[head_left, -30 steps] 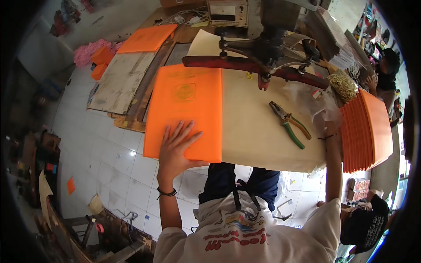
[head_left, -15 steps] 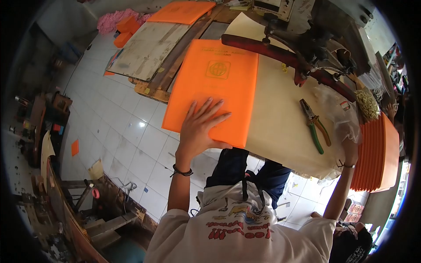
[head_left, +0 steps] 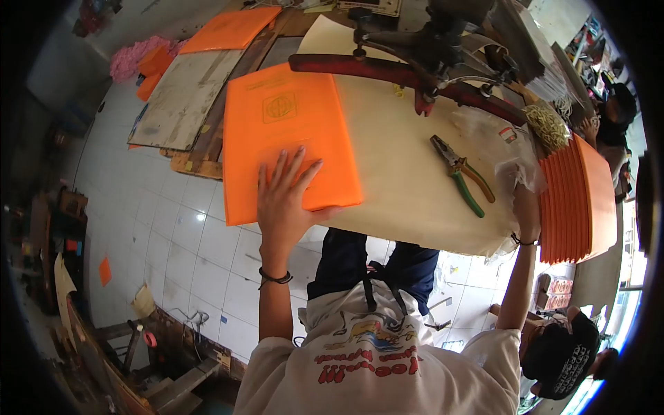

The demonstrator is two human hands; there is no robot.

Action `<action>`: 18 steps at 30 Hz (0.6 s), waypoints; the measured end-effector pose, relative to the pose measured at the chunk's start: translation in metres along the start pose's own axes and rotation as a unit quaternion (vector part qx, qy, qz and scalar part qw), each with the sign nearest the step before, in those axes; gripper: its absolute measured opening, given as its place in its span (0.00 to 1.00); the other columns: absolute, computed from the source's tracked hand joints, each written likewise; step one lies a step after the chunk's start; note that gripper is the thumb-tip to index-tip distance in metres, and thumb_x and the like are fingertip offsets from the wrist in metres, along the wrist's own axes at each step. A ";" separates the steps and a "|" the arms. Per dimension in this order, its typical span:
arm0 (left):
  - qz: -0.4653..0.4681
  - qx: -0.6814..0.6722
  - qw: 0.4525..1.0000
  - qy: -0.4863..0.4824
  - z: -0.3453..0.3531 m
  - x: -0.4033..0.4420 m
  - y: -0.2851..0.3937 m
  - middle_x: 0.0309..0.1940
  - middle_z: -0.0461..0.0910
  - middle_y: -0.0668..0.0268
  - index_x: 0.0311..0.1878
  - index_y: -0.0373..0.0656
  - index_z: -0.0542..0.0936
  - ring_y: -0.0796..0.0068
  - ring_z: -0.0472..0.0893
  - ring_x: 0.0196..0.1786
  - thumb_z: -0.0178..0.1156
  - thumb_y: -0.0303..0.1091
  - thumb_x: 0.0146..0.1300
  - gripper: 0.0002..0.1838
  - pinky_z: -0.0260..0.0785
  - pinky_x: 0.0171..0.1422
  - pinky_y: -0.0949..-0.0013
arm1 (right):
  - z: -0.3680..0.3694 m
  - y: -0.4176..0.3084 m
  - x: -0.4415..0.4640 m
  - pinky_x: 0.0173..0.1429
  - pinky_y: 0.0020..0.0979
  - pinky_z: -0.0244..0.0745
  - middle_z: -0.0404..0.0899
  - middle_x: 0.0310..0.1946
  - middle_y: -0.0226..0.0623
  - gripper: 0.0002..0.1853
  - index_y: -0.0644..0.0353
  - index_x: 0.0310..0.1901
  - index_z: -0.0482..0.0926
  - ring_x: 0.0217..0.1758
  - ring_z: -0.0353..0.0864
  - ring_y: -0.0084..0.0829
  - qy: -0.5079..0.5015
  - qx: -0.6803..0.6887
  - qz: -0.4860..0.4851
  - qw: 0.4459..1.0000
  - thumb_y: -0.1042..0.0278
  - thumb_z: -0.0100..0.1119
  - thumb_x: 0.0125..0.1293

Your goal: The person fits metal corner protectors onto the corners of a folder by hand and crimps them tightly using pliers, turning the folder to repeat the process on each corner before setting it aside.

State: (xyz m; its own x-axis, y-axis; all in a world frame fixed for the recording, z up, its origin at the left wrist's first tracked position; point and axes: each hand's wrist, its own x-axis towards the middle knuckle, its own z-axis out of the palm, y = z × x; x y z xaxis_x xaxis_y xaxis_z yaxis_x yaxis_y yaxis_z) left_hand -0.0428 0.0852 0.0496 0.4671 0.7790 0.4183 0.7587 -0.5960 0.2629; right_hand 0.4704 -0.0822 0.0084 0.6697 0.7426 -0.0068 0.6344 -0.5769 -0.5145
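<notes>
An orange folder point(head_left: 283, 131) with a stamped emblem lies on the cream-covered table point(head_left: 394, 173), slightly turned, its lower left part past the table edge. My left hand point(head_left: 283, 190) rests on its lower part, fingers spread, thumb near the bottom edge. At the table's right side, my right hand point(head_left: 527, 211) is beside a clear plastic bag point(head_left: 505, 142) and a stack of orange folders point(head_left: 577, 200); its fingers are largely hidden by the plastic. Green-handled pliers point(head_left: 462, 174) lie between my hands.
A dark press with a red bar point(head_left: 387, 69) hangs over the back of the table. Another orange folder point(head_left: 232, 29) lies at the back left near a worn board point(head_left: 187, 100). Rubber bands point(head_left: 548, 128) sit at the right. Two other people are at the right.
The camera view has shifted. The orange folder under my left hand has turned slightly counterclockwise on the table, and the hand has turned with it. My right hand stays by the plastic bag.
</notes>
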 end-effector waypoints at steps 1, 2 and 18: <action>0.001 0.003 1.000 -0.003 0.000 0.000 0.000 0.71 0.67 0.67 0.62 0.56 0.78 0.57 0.64 0.74 0.75 0.62 0.38 0.44 0.48 0.77 0.43 | -0.001 -0.008 -0.007 0.38 0.29 0.70 0.74 0.34 0.33 0.09 0.64 0.42 0.77 0.31 0.72 0.25 0.024 -0.007 -0.031 0.999 0.71 0.47 0.71; 0.001 0.007 1.000 -0.005 0.000 0.000 0.000 0.71 0.67 0.67 0.62 0.56 0.78 0.57 0.64 0.74 0.75 0.62 0.39 0.44 0.48 0.77 0.42 | -0.009 -0.032 -0.025 0.38 0.28 0.70 0.75 0.33 0.33 0.09 0.65 0.42 0.78 0.31 0.72 0.24 0.066 -0.081 -0.112 0.988 0.70 0.48 0.72; 0.004 0.007 1.000 0.009 0.004 -0.002 0.002 0.70 0.68 0.67 0.62 0.55 0.78 0.56 0.64 0.73 0.76 0.59 0.37 0.44 0.49 0.77 0.42 | 0.063 -0.219 -0.147 0.46 0.27 0.78 0.80 0.38 0.38 0.09 0.70 0.49 0.77 0.40 0.81 0.25 -0.202 0.538 -0.079 0.814 0.76 0.56 0.71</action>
State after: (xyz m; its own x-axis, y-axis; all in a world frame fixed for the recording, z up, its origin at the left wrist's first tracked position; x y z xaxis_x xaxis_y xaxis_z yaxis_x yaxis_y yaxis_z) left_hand -0.0408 0.0837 0.0461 0.4655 0.7700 0.4363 0.7611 -0.5999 0.2467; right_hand 0.2088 -0.0442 0.0680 0.2920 0.9557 -0.0366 -0.1517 0.0085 -0.9884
